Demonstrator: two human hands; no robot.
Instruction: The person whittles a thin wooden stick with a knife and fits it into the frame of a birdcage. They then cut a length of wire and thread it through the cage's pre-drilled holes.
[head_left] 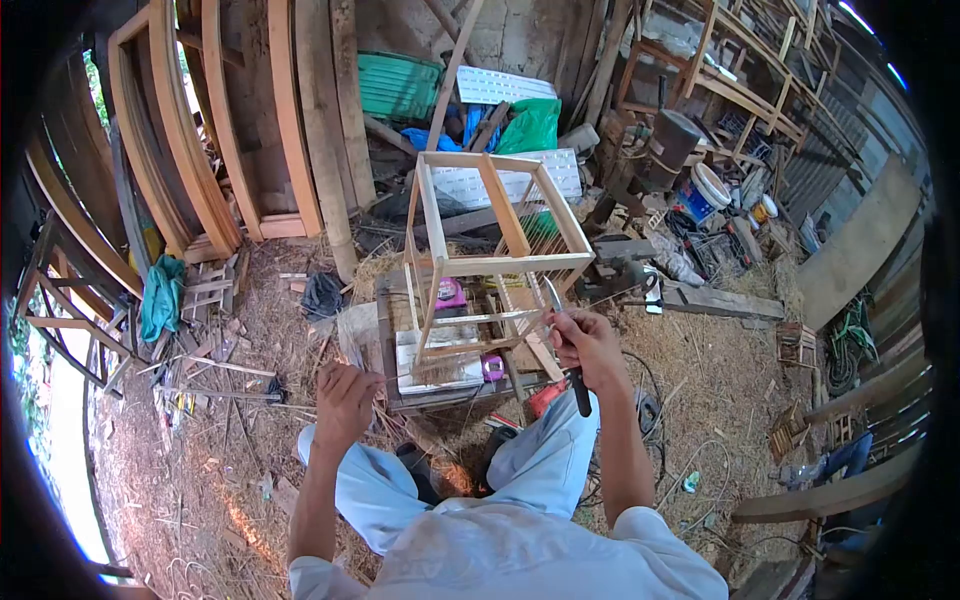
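Observation:
A wooden cage frame (pixel 512 265) with thin bars on its right side stands on a low work table (pixel 388 345) in front of me. My right hand (pixel 590 350), closed, holds a knife (pixel 582 392) with a black handle, its blade pointing up beside the frame's right side. My left hand (pixel 345 400) is closed in a pinch at the table's left edge, with what looks like a thin stick (pixel 392 378) between the fingers. Inside the frame's outline, a pink object (pixel 450 293) and a purple tape measure (pixel 493 368) show on the table.
Wooden frames (pixel 290 120) lean at the back left. A timber beam (pixel 725 302) and a white bucket (pixel 705 190) lie to the right. Shavings cover the floor (pixel 260 340); a black cable (pixel 655 400) curls beside my right forearm.

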